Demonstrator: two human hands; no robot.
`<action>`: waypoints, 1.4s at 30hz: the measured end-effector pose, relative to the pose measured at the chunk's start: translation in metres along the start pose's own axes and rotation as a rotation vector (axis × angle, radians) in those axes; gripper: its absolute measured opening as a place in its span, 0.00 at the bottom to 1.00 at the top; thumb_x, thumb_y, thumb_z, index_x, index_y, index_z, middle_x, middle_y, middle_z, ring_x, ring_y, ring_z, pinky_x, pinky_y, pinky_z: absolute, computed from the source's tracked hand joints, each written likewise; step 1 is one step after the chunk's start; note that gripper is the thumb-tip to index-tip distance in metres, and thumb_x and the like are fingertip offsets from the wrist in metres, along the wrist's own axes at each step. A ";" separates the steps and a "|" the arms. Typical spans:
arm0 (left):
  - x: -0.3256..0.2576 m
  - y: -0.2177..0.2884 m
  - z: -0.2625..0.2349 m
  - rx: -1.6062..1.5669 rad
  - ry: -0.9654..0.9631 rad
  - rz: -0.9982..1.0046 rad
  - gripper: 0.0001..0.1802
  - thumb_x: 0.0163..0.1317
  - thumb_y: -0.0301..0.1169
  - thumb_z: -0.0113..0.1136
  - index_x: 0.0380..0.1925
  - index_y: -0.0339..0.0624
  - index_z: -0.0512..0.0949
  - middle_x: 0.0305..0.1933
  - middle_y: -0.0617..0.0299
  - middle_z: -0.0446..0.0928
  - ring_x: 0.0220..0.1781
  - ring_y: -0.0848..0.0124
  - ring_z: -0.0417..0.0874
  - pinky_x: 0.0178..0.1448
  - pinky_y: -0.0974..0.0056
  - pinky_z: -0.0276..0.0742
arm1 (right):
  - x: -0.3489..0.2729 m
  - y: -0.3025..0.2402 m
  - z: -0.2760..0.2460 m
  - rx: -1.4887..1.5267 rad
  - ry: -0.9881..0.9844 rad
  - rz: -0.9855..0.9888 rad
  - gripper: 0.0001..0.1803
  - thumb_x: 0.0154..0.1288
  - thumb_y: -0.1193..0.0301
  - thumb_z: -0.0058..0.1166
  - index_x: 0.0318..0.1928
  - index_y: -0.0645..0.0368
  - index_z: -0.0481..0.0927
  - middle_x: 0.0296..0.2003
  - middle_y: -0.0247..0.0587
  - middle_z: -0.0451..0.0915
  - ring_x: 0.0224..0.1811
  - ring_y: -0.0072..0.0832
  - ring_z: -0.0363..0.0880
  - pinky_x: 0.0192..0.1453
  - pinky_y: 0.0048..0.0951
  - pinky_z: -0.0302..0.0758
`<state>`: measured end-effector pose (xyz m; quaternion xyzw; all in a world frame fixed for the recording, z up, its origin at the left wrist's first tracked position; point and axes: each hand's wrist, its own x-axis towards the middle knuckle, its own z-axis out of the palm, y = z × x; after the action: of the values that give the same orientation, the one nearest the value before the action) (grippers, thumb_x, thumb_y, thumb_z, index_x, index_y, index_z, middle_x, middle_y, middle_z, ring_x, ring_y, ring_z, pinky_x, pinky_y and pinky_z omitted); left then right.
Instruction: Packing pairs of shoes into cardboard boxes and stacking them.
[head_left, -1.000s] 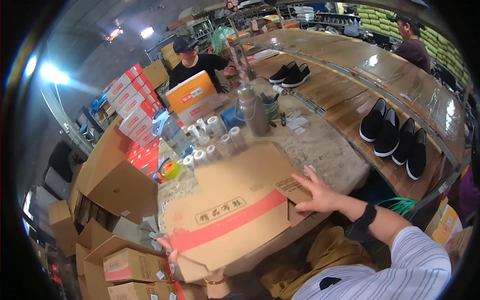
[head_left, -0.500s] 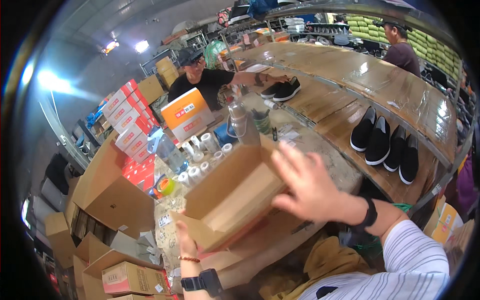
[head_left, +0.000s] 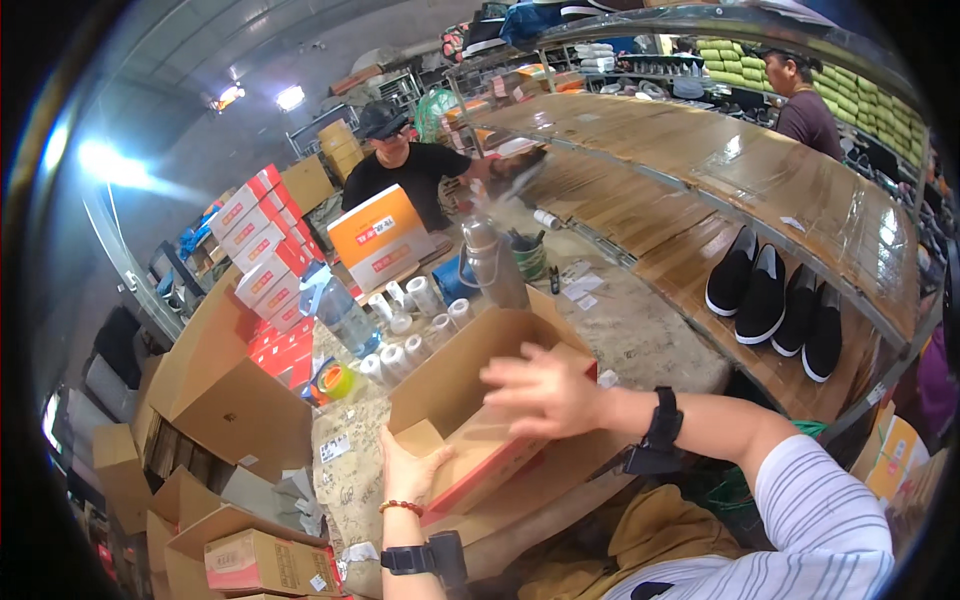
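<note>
surface (head_left: 660, 335): open carton (head_left: 440, 372) near front edge, white rolls (head_left: 393, 361), tape (head_left: 335, 380), jug (head_left: 346, 318), metal flask (head_left: 495, 268), green cup (head_left: 530, 260), labels (head_left: 580, 285). shelf (head_left: 620, 205): black shoes (head_left: 762, 302).

The person wears a white dark-striped shirt (head_left: 820, 500), a reddish beaded bracelet (head_left: 401, 507) and black wrist straps (head_left: 405, 560) with boxy modules (head_left: 448, 558).

1 held carton (head_left: 450, 365), 1 flask (head_left: 495, 265), 4 nearby shoes (head_left: 763, 300) (2 pairs).

Packing workshop: black shoes (head_left: 763, 298) on a rack (head_left: 800, 185), stacked boxes (head_left: 262, 236), large cartons (head_left: 245, 400).
</note>
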<state>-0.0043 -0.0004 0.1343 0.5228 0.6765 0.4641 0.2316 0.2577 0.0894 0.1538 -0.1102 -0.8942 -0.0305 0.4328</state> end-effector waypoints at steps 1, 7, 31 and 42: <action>0.002 -0.008 -0.003 -0.047 -0.028 -0.024 0.51 0.35 0.20 0.74 0.61 0.36 0.54 0.54 0.50 0.71 0.54 0.62 0.74 0.59 0.61 0.71 | 0.001 0.020 -0.010 -0.020 0.139 0.019 0.21 0.61 0.57 0.54 0.50 0.55 0.78 0.52 0.47 0.76 0.54 0.40 0.75 0.57 0.43 0.69; 0.001 -0.035 0.003 -0.149 0.163 0.283 0.40 0.44 0.24 0.73 0.60 0.43 0.65 0.54 0.50 0.71 0.59 0.63 0.71 0.61 0.60 0.69 | -0.025 0.065 0.014 0.160 0.149 0.905 0.32 0.58 0.62 0.59 0.62 0.53 0.64 0.58 0.51 0.69 0.57 0.48 0.70 0.60 0.41 0.68; -0.069 0.026 0.040 1.135 -0.001 0.443 0.29 0.65 0.49 0.45 0.64 0.50 0.65 0.61 0.48 0.69 0.64 0.53 0.67 0.68 0.37 0.49 | -0.141 0.132 -0.077 -0.201 -0.165 0.831 0.15 0.64 0.58 0.51 0.44 0.53 0.80 0.43 0.50 0.75 0.49 0.43 0.74 0.50 0.39 0.73; -0.065 0.030 0.045 0.899 -0.098 0.191 0.31 0.54 0.39 0.61 0.60 0.45 0.68 0.53 0.53 0.71 0.59 0.58 0.67 0.68 0.50 0.51 | -0.258 0.185 -0.214 -0.847 -0.092 1.577 0.35 0.54 0.41 0.54 0.57 0.47 0.72 0.51 0.47 0.78 0.55 0.41 0.75 0.55 0.49 0.70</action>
<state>0.0689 -0.0429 0.1285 0.6526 0.7478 0.1187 -0.0301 0.6185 0.1933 0.0783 -0.8441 -0.4889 -0.0473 0.2149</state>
